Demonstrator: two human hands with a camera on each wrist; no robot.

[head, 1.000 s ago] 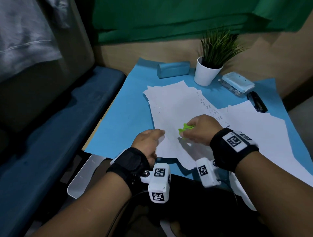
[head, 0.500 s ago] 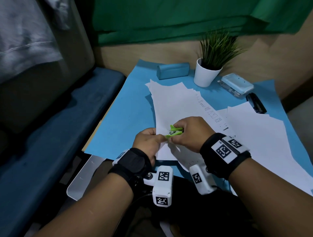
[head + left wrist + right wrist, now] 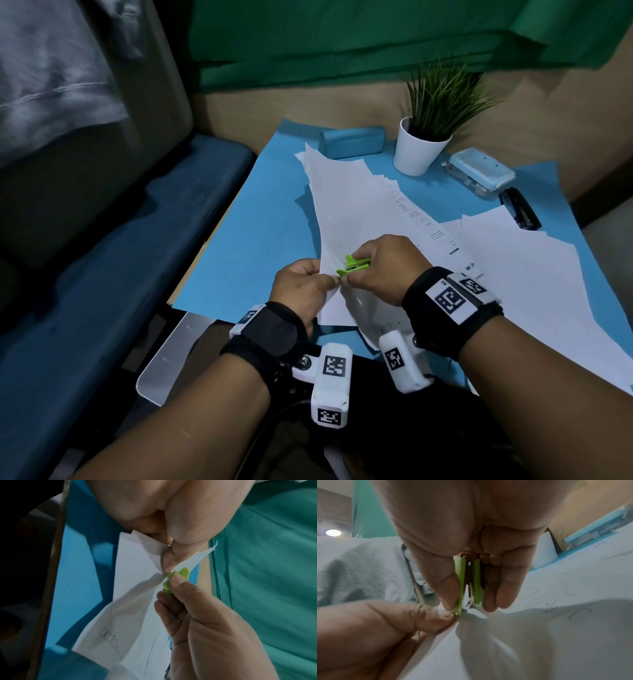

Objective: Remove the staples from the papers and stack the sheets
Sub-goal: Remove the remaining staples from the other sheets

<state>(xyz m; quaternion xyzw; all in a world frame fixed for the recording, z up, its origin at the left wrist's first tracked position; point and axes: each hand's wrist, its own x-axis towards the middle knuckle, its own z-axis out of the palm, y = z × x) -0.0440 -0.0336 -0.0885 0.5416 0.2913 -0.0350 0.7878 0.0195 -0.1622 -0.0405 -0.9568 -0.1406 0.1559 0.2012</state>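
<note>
A stapled set of white papers [image 3: 356, 219] is lifted at its near corner above the blue mat [image 3: 267, 222]. My left hand [image 3: 305, 284] pinches that corner [image 3: 154, 551] between thumb and fingers. My right hand [image 3: 380, 270] grips a lime-green staple remover [image 3: 352, 265], thumb and fingers squeezing its two wings [image 3: 462, 588]. Its metal claws bite into the paper corner right beside my left thumb [image 3: 436, 618]. The staple itself is hidden by the claws. More white sheets [image 3: 534, 274] lie spread on the right of the mat.
At the back of the mat stand a light-blue case [image 3: 352, 140], a potted plant in a white pot [image 3: 419, 147], a pale-blue stapler [image 3: 479, 171] and a black stapler [image 3: 519, 209]. A dark blue bench [image 3: 102, 257] lies left of the table.
My left hand has gone from resting on the sheets to pinching the corner and lifting it. My right hand has brought the staple remover left onto that corner.
</note>
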